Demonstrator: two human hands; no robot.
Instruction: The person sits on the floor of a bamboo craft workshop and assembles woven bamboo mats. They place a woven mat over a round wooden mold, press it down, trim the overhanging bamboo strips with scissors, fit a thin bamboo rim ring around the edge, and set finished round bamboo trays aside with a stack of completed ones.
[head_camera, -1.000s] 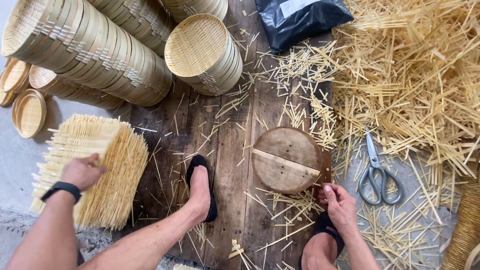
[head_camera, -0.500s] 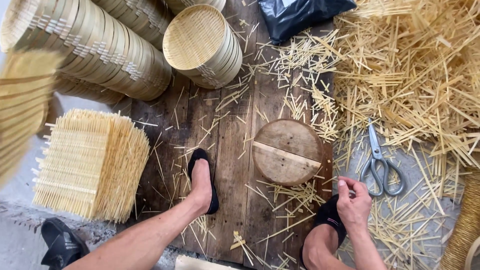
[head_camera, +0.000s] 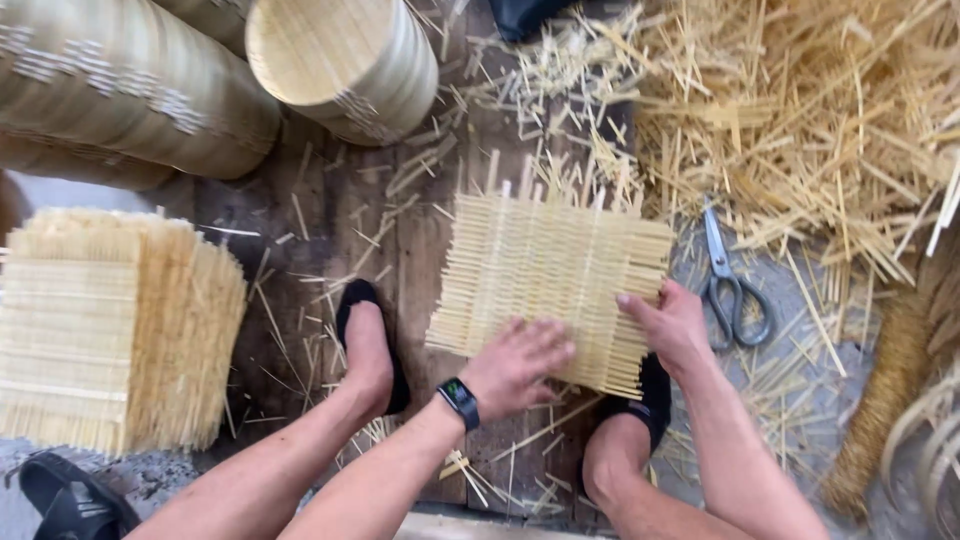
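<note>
Lying flat on the dark wood boards (head_camera: 330, 250) is a woven mat (head_camera: 550, 280) made of thin straw sticks. Both hands are resting on the near edge of the mat. The left hand (head_camera: 515, 365) is pressing down on the near middle of the mat, palm down, with its fingers (head_camera: 545, 345) spread out a little. A dark watch (head_camera: 460, 400) is sitting on that wrist. The right hand (head_camera: 675, 325) is holding the near right corner of the mat, with its fingers lying close together on top of it. I cannot tell if the thumb is going under the mat.

One bare foot in a black shoe (head_camera: 370, 340) is resting just left of the mat. The other shoe (head_camera: 650, 400) is peeking out just under the mat's near right corner.

Right of the mat, grey scissors (head_camera: 730, 285) are lying on the ground, close to the right hand. Behind and to the right of the mat, a big pile of loose straw (head_camera: 800, 120) is spreading out. Well to the left of the mat, a thick stack of mats (head_camera: 110, 330) is sitting. Behind the mat, to the left, round woven baskets (head_camera: 340, 60) are lying on their sides in rows. Small bits of straw are lying all around the mat on the boards.
</note>
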